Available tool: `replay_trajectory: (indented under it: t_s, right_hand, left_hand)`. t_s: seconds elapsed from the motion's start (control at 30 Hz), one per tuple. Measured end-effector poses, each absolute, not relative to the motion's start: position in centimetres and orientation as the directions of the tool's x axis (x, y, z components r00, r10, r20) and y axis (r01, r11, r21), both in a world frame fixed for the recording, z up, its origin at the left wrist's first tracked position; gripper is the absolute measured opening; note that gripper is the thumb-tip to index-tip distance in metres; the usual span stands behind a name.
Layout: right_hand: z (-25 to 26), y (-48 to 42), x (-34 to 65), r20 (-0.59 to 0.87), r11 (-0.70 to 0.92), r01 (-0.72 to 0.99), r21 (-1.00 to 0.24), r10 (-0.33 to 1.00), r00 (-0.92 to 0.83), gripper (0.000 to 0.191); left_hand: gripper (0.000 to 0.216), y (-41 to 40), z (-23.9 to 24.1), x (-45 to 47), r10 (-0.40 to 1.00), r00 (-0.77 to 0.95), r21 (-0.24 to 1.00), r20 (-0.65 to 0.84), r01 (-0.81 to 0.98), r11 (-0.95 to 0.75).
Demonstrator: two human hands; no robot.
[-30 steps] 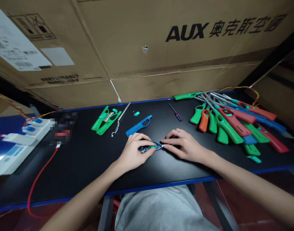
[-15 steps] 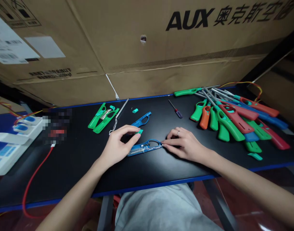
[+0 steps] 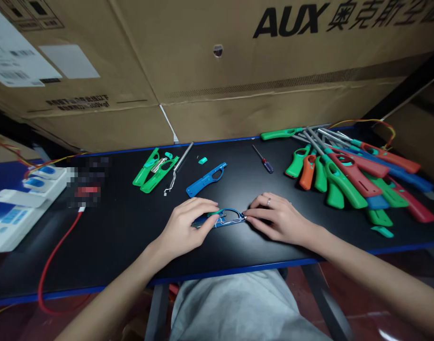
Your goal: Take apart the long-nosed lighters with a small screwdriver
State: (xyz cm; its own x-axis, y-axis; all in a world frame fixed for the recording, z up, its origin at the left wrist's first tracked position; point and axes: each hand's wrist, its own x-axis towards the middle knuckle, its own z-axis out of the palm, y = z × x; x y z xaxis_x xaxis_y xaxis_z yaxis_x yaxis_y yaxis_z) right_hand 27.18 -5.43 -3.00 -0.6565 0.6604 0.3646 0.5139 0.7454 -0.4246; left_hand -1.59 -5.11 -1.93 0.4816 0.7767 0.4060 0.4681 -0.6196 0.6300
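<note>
In front of me on the black table lies an opened blue lighter half shell (image 3: 240,221), with white wires running along its handle loop. My left hand (image 3: 188,222) pinches a small green trigger piece (image 3: 214,213) at the shell, its fingers covering the shell's left end. At the narrow right end, the fingertips of my right hand (image 3: 279,218) are closed on the shell tip, where the wires end; exactly what they grip there is partly hidden. Just behind my hands lies the other blue half shell (image 3: 206,180), apart from both.
Back left are green half shells (image 3: 160,175) and a metal lighter tube (image 3: 184,156) with wires. A small green piece (image 3: 202,160) and a screwdriver (image 3: 262,159) lie farther back. Several coloured lighters (image 3: 348,182) are heaped right. A power strip (image 3: 42,189) stands left; a cardboard box (image 3: 202,94) walls the back.
My left hand has moved right and down, bringing the green trigger piece from above the shell onto it. My right hand stays at the shell tip. The view has shifted slightly.
</note>
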Motion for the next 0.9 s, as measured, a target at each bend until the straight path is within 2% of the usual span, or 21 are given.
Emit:
replay_trajectory:
  t_s: [0.1,0.23,0.37,0.9]
  right_hand:
    - [-3.0,-5.5,27.3,0.349,0.744,0.514,-0.427,0.659,-0.666,0.023]
    - [-3.1,-5.4,27.3,0.351,0.753,0.505,-0.422,0.650,-0.675,0.023]
    - [-3.1,-5.3,27.3,0.362,0.758,0.503,-0.415,0.645,-0.673,0.024]
    - [-3.3,-5.3,27.3,0.358,0.754,0.513,-0.411,0.651,-0.669,0.026]
  left_hand:
    - [0.011,-5.0,-1.3,-1.0,0.743,0.536,0.591,0.400,0.469,-0.656]
    - [0.014,-4.4,-0.6,0.1,0.709,0.641,0.509,0.295,0.523,-0.684]
    - [0.014,-3.8,-0.4,1.1,0.691,0.692,0.482,0.209,0.542,-0.688]
    - [0.016,-4.0,-0.5,2.8,0.782,0.621,0.596,0.048,0.611,-0.522]
